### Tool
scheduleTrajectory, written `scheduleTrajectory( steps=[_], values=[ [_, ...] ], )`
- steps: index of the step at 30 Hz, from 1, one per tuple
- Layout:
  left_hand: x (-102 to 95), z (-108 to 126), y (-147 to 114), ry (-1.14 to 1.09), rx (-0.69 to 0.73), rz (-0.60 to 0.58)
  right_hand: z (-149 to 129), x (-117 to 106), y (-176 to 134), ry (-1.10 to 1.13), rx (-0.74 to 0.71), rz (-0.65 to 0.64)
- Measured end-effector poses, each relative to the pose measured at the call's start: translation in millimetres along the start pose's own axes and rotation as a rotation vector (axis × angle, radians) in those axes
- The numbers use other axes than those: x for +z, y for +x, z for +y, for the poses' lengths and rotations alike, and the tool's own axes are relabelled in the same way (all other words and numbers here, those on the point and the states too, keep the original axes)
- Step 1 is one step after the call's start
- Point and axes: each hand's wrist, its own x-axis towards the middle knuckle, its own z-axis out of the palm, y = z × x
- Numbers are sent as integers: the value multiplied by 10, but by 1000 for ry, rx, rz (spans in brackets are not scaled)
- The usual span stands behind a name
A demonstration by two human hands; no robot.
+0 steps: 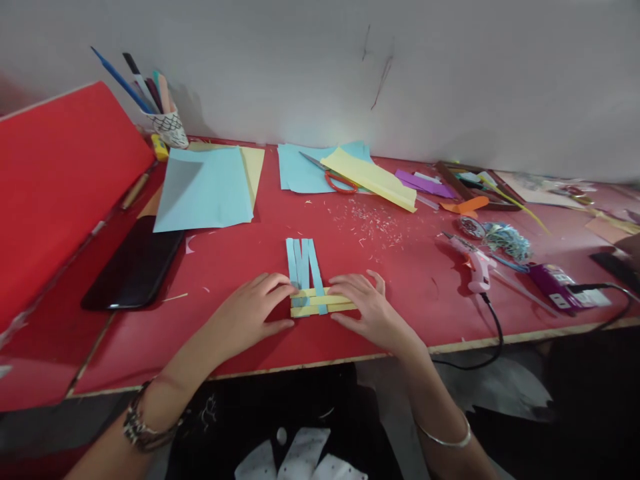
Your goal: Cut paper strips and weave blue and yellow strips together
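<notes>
Light-blue paper strips (299, 260) lie side by side on the red tabletop, fanned slightly apart. Pale yellow paper strips (314, 305) cross them near the bottom, passing over some and under others. At the left edge of this weave is my left hand (263, 300), its fingertips touching the strips and its thumb apart below. My right hand (367, 308) rests its outstretched fingers over the right ends of the yellow strips, with the thumb apart beneath. Those right ends are partly hidden under the fingers.
Blue paper sheets (205, 190), scissors (341, 181) and a folded yellow sheet (373, 179) lie behind. A black phone (135, 267) and a pen cup (170, 127) are left. A pink glue gun (479, 267), its cable and a purple power strip (555, 287) occupy the right. Another person's hand (631, 248) shows there.
</notes>
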Motion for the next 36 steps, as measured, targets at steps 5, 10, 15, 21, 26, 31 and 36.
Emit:
scheduleTrajectory(
  steps=[5,10,15,21,26,31,36],
  values=[
    [-2,-2,30,15,28,2,-8,-9,17,13,10,-11],
    [6,1,26,38,33,20,-13,21,19,18,-1,8],
    [22,4,7,41,32,35,6,49,19,30,-17,30],
    [20,54,8,67,-4,57,3,88,7,24,-11,69],
    [68,76,15,108,-26,100,-13,106,-3,22,-7,91],
    [94,62,30,112,-21,111,-18,99,5,8,5,70],
    [81,67,39,105,-14,109,-23,112,41,29,-11,43]
  ],
)
